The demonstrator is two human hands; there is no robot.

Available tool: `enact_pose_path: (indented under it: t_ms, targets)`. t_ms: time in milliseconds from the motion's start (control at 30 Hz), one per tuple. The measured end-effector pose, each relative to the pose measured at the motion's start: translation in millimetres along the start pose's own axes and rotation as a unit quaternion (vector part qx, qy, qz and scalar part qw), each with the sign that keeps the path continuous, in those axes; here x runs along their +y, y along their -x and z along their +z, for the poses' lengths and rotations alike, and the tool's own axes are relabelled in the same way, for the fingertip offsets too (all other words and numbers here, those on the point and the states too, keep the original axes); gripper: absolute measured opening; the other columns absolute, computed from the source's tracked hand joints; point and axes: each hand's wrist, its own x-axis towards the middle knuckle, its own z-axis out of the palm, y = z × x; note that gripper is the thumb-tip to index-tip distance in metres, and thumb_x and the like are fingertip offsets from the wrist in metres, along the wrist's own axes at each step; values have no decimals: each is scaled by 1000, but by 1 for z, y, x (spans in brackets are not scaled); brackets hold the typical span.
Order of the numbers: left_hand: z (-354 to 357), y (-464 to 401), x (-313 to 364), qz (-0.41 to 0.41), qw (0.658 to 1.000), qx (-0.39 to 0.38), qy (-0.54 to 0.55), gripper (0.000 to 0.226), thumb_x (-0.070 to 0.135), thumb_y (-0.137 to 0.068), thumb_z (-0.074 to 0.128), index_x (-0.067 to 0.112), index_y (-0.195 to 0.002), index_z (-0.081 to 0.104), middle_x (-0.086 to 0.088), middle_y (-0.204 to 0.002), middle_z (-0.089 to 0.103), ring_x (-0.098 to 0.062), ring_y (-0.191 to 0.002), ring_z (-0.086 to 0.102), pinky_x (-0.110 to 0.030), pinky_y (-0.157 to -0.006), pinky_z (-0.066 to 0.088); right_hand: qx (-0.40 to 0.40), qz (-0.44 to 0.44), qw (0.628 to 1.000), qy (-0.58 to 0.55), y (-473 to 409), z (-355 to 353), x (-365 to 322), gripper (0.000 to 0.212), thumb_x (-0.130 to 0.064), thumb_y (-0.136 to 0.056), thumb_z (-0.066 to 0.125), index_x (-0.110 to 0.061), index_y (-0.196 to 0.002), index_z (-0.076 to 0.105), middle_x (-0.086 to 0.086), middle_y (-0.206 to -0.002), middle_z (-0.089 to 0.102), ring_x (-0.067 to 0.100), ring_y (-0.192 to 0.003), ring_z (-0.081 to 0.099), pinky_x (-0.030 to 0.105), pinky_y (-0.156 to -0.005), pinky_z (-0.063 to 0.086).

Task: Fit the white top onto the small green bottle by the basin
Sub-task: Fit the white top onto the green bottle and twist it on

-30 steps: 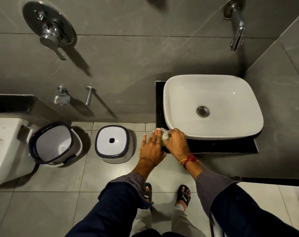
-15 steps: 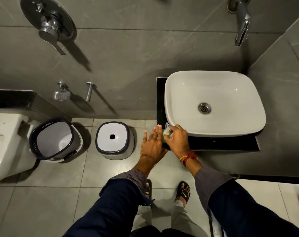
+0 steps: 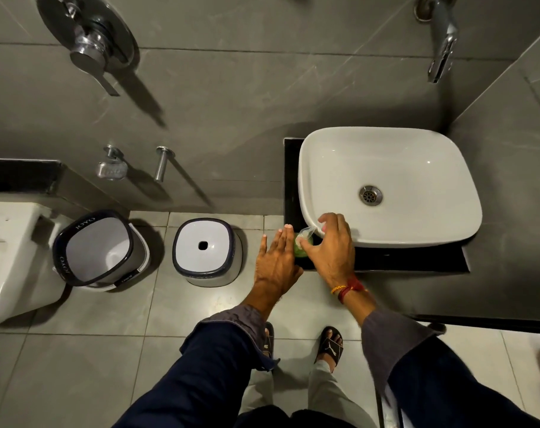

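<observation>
- A white bin (image 3: 99, 251) and a white stool (image 3: 205, 251) are seen on the grey floor tiles at the left.
- The left hand (image 3: 276, 261) is held flat and open, fingers straight, pressed against the side of the small green bottle (image 3: 299, 250).
- The bottle is stood on the black counter (image 3: 417, 261), just beside the basin (image 3: 386, 168).
- The white top (image 3: 307, 234) is pinched in the right hand (image 3: 333, 245), directly over the bottle.

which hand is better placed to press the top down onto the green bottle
The right hand: its fingers already pinch the white top over the green bottle. The left hand lies flat and open beside it.
</observation>
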Motion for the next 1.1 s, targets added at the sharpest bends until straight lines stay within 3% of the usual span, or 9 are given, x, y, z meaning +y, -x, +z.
enact_pose_path:
  t_ms: [67, 167, 267, 500, 833, 1000, 1100]
  targets:
    - [-1, 1, 1, -1, 1000, 3, 4, 95, 46, -91, 60, 7, -154, -1, -13, -163, 6, -26, -149, 5, -51, -120, 2, -82, -104, 991, 25, -12, -8, 5, 58, -24, -73, 77, -16, -126, 55, 4, -120, 57, 20, -110, 51, 31, -86, 53]
    - [0, 2, 2, -1, 1000, 12, 7, 93, 44, -91, 60, 7, -154, 1, -13, -163, 8, -26, -149, 9, -51, -119, 2, -191, -160, 964, 88, -25, -8, 8, 40, -17, -82, 70, -12, -121, 63, 7, -116, 63, 24, -113, 54, 36, -92, 52]
    - [2, 3, 4, 1, 1000, 18, 10, 92, 44, -92, 59, 6, -154, 1, -13, -163, 6, -26, -149, 9, -50, -120, 3, -189, -159, 964, 95, -25, -4, 5, 23, -15, -87, 65, -8, -108, 67, 11, -109, 64, 26, -107, 57, 37, -89, 49]
    - [6, 2, 6, -11, 999, 42, 11, 76, 39, -102, 45, 4, -153, 2, -14, -162, 10, -25, -148, 11, -48, -119, 5, -175, -151, 965, 123, -23, 1, 2, 25, -21, -88, 66, -6, -108, 66, 13, -108, 64, 28, -100, 61, 36, -83, 53]
    - [14, 1, 15, -40, 999, 25, -22, 87, 27, -91, 67, 4, -153, 11, -17, -161, 13, -29, -148, 11, -50, -119, 7, -107, 26, 991, 70, -3, 15, -20, 29, -22, -90, 64, 0, -110, 64, 19, -114, 61, 33, -101, 63, 38, -83, 54]
    - [11, 0, 14, -52, 998, 42, -13, 84, 20, -89, 71, 1, -151, 18, -17, -158, 26, -28, -146, 21, -49, -118, 12, -218, -127, 961, 117, -18, 0, 1, 37, -16, -84, 67, -6, -119, 59, 13, -118, 58, 31, -102, 62, 41, -86, 55]
    - [10, 0, 13, -49, 998, 46, -10, 81, 25, -90, 71, 1, -150, 23, -18, -156, 31, -29, -145, 26, -49, -118, 19, -240, -166, 948, 129, -24, -3, 7, 30, -16, -86, 63, -6, -114, 58, 12, -114, 57, 32, -96, 63, 41, -81, 55]
